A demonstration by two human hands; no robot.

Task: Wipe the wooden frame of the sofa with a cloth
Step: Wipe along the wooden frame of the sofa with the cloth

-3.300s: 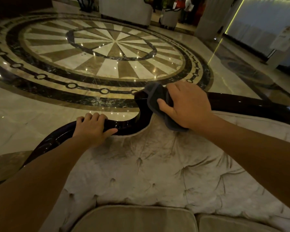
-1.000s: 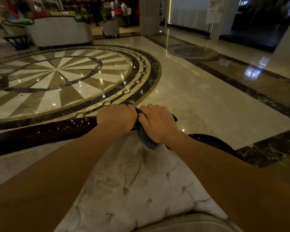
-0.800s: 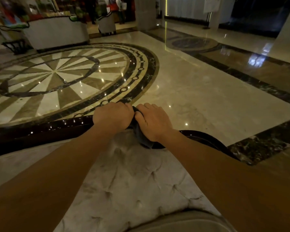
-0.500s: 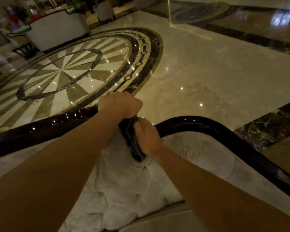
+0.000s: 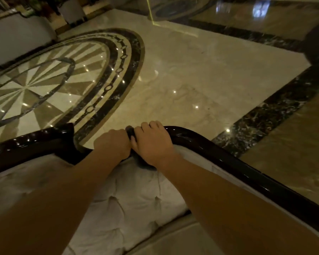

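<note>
The sofa's dark glossy wooden frame (image 5: 206,146) curves along the top of the pale tufted backrest (image 5: 129,196). My right hand (image 5: 153,144) presses a dark grey cloth (image 5: 142,161) onto the top of the frame at the curve; only small parts of the cloth show beside and under the hand. My left hand (image 5: 111,144) is closed on the frame right beside it, touching the right hand. A carved notch in the frame (image 5: 68,140) lies to the left of both hands.
Behind the sofa spreads a polished marble floor with a round starburst inlay (image 5: 44,85) at the left and dark marble border strips (image 5: 276,111) at the right. White furniture (image 5: 20,37) stands at the far left. A seat cushion (image 5: 173,240) shows at the bottom.
My right hand with the cloth has come up from the dip in the frame onto the top of the right curve. The left hand stayed close beside it. The view tilted down and right.
</note>
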